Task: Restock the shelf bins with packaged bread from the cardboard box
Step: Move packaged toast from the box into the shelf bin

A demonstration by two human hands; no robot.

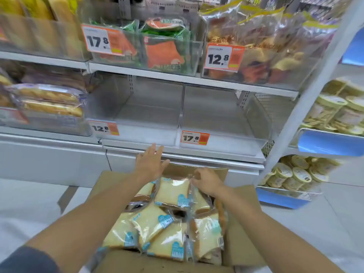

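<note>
Your hands work over the box of bread, just below the shelf bins.

Your left hand (150,164) is spread flat with straight fingers and holds nothing, above the far edge of the box (242,223), pointing at the shelf (197,154). Your right hand (206,183) pinches the top corner of a bread pack (173,192) lying on the pile in the box. Other packs (151,223) fill the box between your forearms. On the shelf just beyond, the left bin (137,134) is tagged 12.8 and the right bin (226,144) is tagged 17.8.
</note>
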